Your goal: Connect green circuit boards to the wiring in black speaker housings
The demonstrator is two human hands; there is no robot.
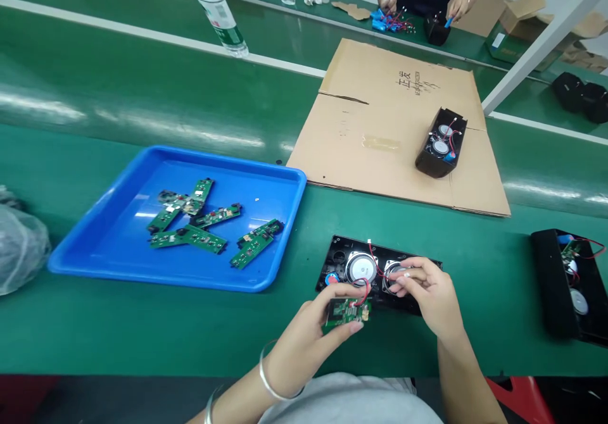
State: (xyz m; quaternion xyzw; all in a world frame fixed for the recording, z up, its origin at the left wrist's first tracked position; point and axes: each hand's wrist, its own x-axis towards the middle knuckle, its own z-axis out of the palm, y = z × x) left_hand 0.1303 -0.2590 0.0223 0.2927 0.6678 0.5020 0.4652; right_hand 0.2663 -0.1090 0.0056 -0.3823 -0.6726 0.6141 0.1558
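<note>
Here, the left hand [317, 330] grips a circuit board [350, 310] by the black panel [350, 246]; the right hand [430, 292], above that panel, pinches something unclear.

Tray [178, 269] out on my left, circuit boards [204, 239] lying in it; cardboard [380, 142] beyond my speaker panel [346, 250], open housing [551, 285] off right.
</note>
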